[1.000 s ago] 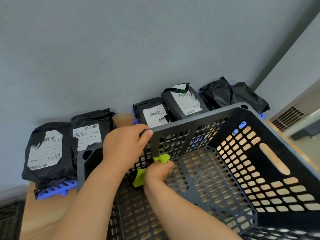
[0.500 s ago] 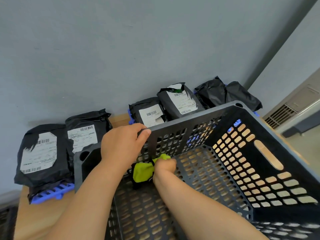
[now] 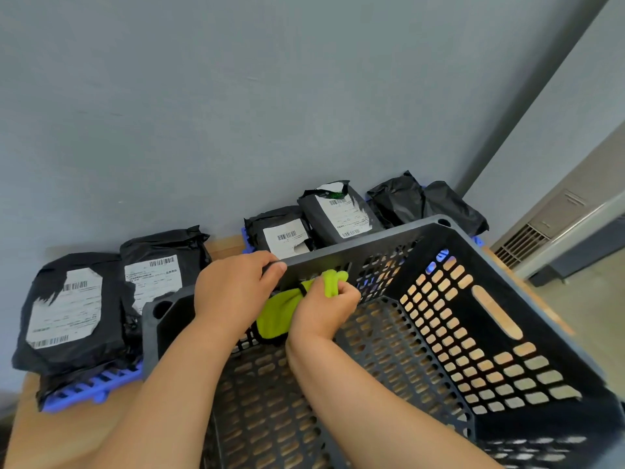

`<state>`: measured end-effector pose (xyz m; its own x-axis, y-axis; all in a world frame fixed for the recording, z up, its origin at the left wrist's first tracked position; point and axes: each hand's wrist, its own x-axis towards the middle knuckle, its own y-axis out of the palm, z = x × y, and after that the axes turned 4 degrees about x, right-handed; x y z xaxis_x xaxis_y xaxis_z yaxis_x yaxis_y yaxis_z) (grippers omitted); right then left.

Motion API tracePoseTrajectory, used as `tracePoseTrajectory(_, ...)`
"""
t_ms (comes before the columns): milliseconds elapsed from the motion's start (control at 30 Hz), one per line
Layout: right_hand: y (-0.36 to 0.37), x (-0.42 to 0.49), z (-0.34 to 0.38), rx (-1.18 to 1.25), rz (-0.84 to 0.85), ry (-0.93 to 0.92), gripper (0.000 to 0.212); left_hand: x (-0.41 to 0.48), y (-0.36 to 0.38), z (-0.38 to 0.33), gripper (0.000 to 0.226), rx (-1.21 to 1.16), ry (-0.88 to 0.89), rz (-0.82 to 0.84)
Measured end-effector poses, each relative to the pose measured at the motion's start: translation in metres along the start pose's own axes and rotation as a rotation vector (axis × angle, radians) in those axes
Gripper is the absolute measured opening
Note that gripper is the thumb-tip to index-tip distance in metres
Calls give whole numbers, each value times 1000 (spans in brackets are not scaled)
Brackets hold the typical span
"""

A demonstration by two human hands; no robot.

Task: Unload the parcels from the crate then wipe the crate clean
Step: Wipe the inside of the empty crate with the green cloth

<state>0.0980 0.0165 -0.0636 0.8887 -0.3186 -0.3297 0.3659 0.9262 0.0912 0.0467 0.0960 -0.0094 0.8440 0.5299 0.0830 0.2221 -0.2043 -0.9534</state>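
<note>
Wooden table: perforated plastic crate; right hand grips cloth (crumpled, lime-green).

left grip clamps far rim of crate. right grip bunches green cloth against that side's inner face, just beside left grip. black labelled parcels sit behind crate along grey wall, on bench, several on blue trays.

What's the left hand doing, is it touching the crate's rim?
Touching. The head view shows the left hand gripping the far rim of the crate, thumb pressed on its inner face.
</note>
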Motion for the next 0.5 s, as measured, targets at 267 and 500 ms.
tracePoseTrajectory(267, 10, -27, -2, 47, 93, -86, 33, 0, -2, -2, 33, 1, -3, -5)
tracePoseTrajectory(500, 18, -7, -33, -74, -9, -75, 33, -3, 3, -8, 33, 12, 8, -103)
